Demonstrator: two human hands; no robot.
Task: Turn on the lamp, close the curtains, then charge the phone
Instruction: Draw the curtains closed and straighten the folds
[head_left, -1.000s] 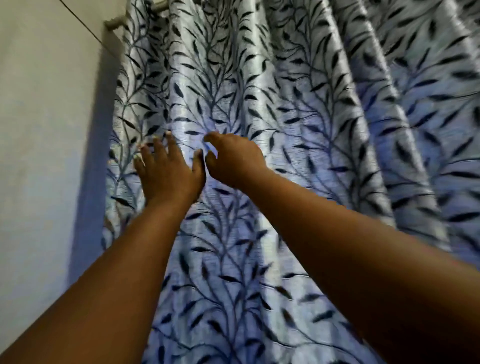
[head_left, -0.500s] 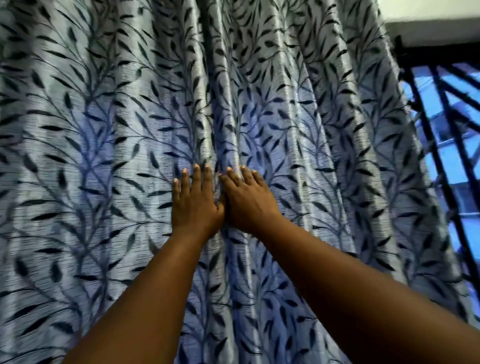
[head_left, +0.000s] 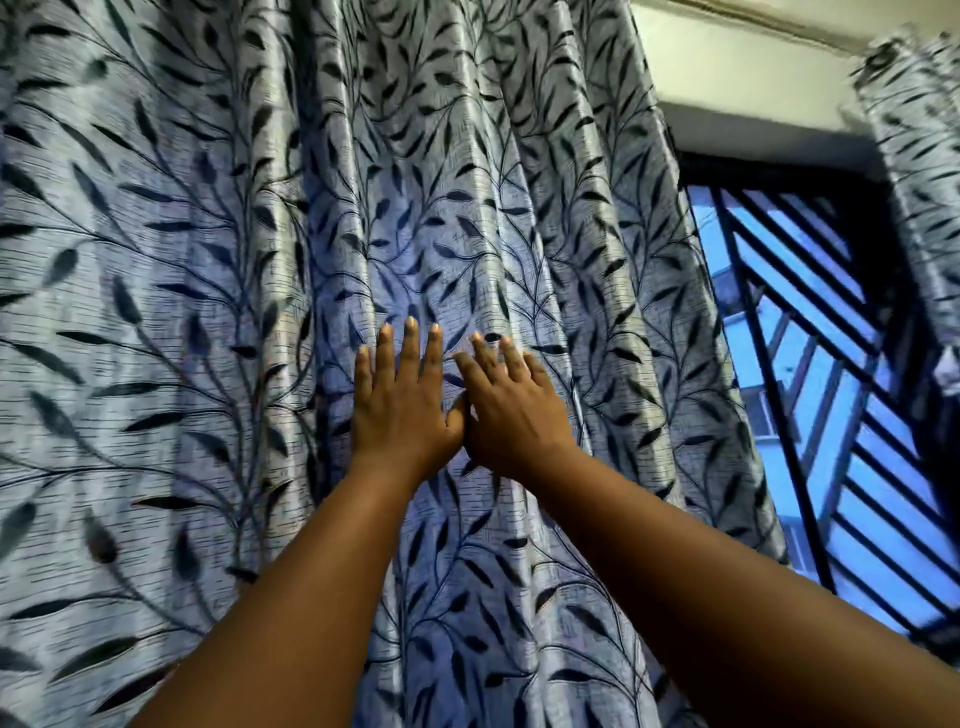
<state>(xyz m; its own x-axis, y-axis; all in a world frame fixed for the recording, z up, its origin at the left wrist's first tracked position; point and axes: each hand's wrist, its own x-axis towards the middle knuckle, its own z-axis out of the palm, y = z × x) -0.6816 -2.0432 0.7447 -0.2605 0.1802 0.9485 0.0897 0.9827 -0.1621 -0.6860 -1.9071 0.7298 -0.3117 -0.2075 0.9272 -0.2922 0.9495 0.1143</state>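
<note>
A silvery-blue curtain (head_left: 208, 312) with a dark leaf pattern hangs in folds across most of the view. My left hand (head_left: 402, 405) lies flat on the fabric with its fingers straight and pointing up. Beside it, my right hand (head_left: 511, 410) presses the same panel with straight fingers; the two thumbs touch. A second curtain panel (head_left: 919, 156) hangs at the far right. Between the two panels an uncovered strip of window (head_left: 810, 389) shows. No lamp or phone is in view.
Black diagonal and vertical window bars (head_left: 857, 467) cross the bright blue glass on the right. A pale wall or lintel (head_left: 737, 67) runs above the window.
The view has swung from the curtain's left edge at the wall to its right edge. Both hands now lie flat on the fabric, and more open window shows on the right.
</note>
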